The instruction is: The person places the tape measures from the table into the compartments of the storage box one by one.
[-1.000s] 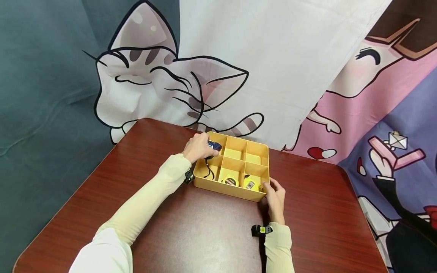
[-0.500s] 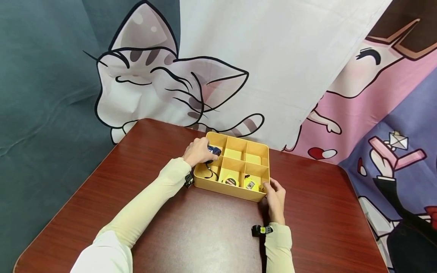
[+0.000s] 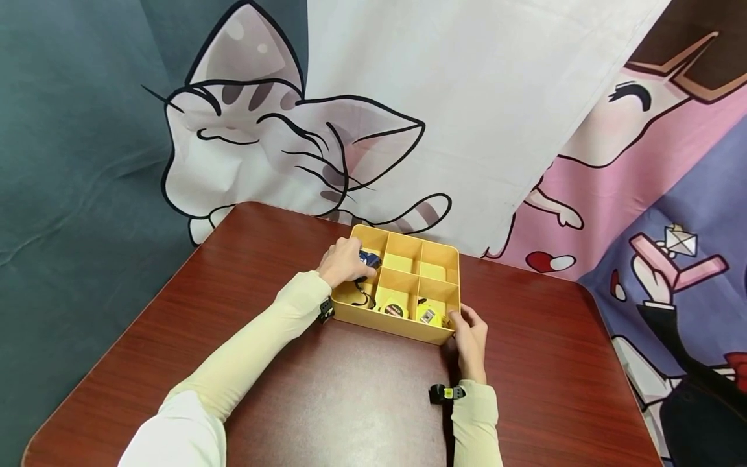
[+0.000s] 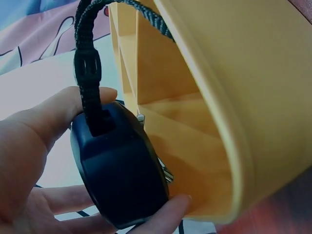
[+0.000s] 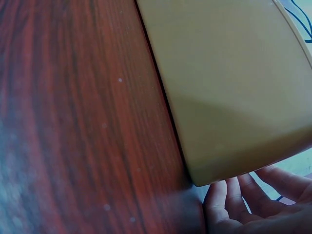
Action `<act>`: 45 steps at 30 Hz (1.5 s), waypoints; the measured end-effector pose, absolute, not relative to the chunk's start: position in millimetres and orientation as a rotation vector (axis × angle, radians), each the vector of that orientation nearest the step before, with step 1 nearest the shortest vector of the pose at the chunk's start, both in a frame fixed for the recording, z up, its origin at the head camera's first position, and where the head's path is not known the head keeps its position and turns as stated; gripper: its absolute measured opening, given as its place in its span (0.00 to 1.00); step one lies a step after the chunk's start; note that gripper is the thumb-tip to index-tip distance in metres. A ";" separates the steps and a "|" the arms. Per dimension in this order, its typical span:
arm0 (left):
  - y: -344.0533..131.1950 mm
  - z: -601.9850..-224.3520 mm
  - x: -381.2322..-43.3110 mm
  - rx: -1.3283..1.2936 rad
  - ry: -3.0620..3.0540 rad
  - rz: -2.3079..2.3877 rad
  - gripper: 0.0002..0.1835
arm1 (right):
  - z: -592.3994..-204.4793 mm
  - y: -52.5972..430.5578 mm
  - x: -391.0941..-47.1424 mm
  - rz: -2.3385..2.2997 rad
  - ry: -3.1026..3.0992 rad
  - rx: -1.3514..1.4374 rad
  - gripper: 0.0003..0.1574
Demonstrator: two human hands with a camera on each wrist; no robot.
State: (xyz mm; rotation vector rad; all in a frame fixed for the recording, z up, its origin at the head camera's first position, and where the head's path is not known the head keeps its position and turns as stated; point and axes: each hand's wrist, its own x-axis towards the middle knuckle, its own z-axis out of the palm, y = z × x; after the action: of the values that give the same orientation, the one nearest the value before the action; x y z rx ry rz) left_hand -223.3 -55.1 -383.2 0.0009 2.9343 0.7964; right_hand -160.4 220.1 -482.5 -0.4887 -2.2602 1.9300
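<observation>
My left hand grips a dark blue tape measure over the left compartments of a yellow divided box. In the left wrist view, thumb and fingers clasp the tape measure's dark body from both sides, beside the box's open side. A black wrist strap loops from its end and hangs into the front left compartment. Two yellow tape measures lie in the box, one front middle, the other front right. At the front right corner my right hand holds the box wall, thumb over the rim, fingers outside.
The box stands on a reddish-brown wooden table, near its back edge. Behind hangs a cloth backdrop with cartoon figures. A black band with a small device sits at my right wrist.
My left hand has shifted slightly down and right with the blue tape measure, and the strap has slid further into the front left compartment. My right hand stays at the box corner.
</observation>
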 end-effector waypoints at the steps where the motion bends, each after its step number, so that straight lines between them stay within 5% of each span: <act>1: -54.7 -383.2 -223.0 0.002 2.932 0.791 0.27 | -482.4 219.9 -160.2 1.927 -2.263 -0.494 0.22; 45: -31.8 -393.2 -215.3 0.110 3.088 0.426 0.17 | -482.3 219.2 -161.3 1.940 -2.249 -0.496 0.22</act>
State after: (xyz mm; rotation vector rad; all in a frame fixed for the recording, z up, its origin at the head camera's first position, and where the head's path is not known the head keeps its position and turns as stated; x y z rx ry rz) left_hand -215.3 -31.8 -393.2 0.1097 3.0885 0.4264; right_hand -161.3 219.2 -482.3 -0.4960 -2.2489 1.9400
